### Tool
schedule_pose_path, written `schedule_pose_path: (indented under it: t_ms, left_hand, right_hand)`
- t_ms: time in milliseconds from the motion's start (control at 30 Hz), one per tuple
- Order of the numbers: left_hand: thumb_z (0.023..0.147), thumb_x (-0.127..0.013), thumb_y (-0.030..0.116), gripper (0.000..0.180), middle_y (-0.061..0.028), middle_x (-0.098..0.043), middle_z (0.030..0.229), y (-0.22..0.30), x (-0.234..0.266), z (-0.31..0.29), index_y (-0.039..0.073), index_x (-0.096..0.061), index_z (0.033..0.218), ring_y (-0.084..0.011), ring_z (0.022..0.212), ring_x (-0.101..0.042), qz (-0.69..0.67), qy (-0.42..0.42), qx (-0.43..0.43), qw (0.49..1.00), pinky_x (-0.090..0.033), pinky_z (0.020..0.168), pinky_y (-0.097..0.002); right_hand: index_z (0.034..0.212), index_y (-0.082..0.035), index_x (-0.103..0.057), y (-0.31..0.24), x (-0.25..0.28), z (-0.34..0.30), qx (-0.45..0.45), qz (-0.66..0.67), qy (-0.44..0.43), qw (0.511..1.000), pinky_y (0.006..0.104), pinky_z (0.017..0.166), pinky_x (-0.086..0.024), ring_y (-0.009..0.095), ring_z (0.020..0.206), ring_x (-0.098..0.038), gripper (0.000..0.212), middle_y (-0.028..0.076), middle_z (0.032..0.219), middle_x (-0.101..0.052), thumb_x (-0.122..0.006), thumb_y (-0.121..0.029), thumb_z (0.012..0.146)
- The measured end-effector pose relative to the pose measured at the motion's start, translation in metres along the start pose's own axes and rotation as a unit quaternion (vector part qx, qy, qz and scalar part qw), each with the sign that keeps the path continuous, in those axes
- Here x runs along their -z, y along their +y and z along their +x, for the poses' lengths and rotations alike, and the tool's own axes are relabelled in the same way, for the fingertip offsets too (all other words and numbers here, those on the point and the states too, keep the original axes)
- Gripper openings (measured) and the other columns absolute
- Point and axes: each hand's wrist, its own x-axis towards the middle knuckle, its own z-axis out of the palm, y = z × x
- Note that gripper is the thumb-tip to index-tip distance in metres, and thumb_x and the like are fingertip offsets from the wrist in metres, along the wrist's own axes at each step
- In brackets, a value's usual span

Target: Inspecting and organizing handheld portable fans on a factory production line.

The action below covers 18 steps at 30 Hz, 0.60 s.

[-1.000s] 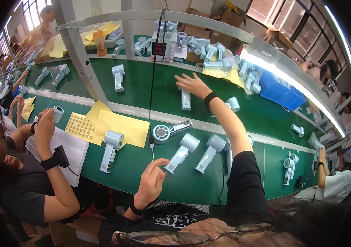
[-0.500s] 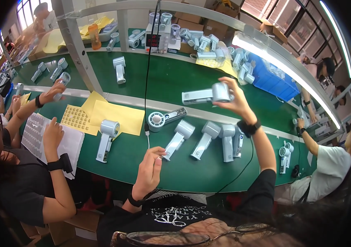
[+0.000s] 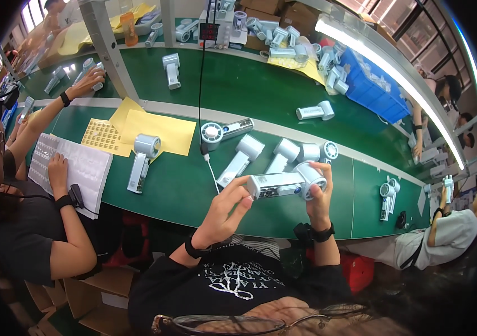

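In front of my chest I hold a pale blue-grey handheld fan (image 3: 276, 185) level, its round head to the right. My right hand (image 3: 319, 204) grips the head between thumb and fingers. At the handle's free end, my left hand (image 3: 228, 210) has its fingertips and thumb closed on it. A dark strip with a small blue spot shows on the handle's near side. Just behind lie more fans: one with a tilted head (image 3: 248, 147), another beside it (image 3: 287, 150), and a third head (image 3: 308, 152). A round grille (image 3: 330, 149) shows at their right.
A cable (image 3: 200, 101) hangs down near a fan with its grille up (image 3: 212, 133). Yellow sheets (image 3: 160, 131) lie left. A co-worker's hand (image 3: 90, 81) reaches over the far green surface (image 3: 227, 78), where a fan (image 3: 315, 111) lies. A blue bin (image 3: 372, 92) stands far right.
My right hand has come down and nearer with the fan. My left hand has moved right onto its handle. A fan now shows on the far surface. The left co-worker's hand has reached farther forward.
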Motion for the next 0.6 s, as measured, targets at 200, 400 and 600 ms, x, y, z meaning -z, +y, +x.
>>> schedule_pose_path:
  t_ms: [200,400,600]
  left_hand:
    - [0.095,-0.052,0.01,0.018,-0.0235,-0.059,0.121,-0.007,0.006,-0.004,-0.002,-0.055,0.082,-0.0271,0.093,-0.062,-0.077,-0.02,0.028,0.996,-0.045,0.083,-0.0322]
    - [0.092,-0.055,0.005,0.01,-0.0215,-0.061,0.117,0.001,0.01,-0.004,-0.003,-0.055,0.086,-0.0316,0.086,-0.062,0.044,-0.036,-0.006,0.998,-0.047,0.076,-0.0335]
    - [0.088,-0.059,0.001,0.007,-0.0185,-0.061,0.112,0.002,0.019,-0.002,-0.004,-0.055,0.088,-0.0359,0.079,-0.06,0.136,-0.098,-0.002,0.986,-0.047,0.067,-0.035]
  right_hand:
    - [0.119,-0.002,-0.049,0.005,0.005,-0.008,0.0,0.01,-0.006,1.0,0.0309,0.086,-0.048,0.022,0.102,-0.059,0.065,0.017,0.115,-0.057,-0.079,-0.036,0.074]
    - [0.119,-0.002,-0.049,0.002,0.007,-0.011,-0.007,-0.025,-0.009,1.0,0.0312,0.087,-0.048,0.022,0.103,-0.058,0.064,0.017,0.116,-0.057,-0.079,-0.034,0.074]
    - [0.121,-0.001,-0.049,-0.003,0.011,-0.009,0.027,-0.153,-0.053,0.986,0.0315,0.089,-0.046,0.022,0.105,-0.057,0.062,0.015,0.119,-0.054,-0.079,-0.029,0.075]
